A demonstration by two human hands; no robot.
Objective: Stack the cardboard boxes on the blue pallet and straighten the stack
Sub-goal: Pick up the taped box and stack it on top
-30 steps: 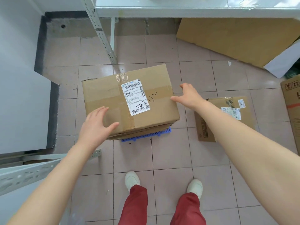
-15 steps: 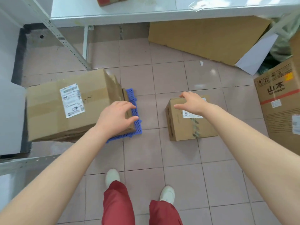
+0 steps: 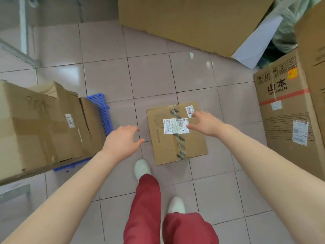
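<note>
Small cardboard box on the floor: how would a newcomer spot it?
Right of the blue plastic pallet, alone on the pink floor tiles, sits the small brown cardboard box. Unlike its bigger neighbours, it has patterned tape and a sticker reading 5842.

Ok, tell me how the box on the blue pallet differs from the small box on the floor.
The box on the pallet is bigger; the small box is compact. The pallet box's end flaps gape open; the small one is taped shut. The first rests on the blue pallet, the second on tiles. Both are brown cardboard with white labels.
</note>
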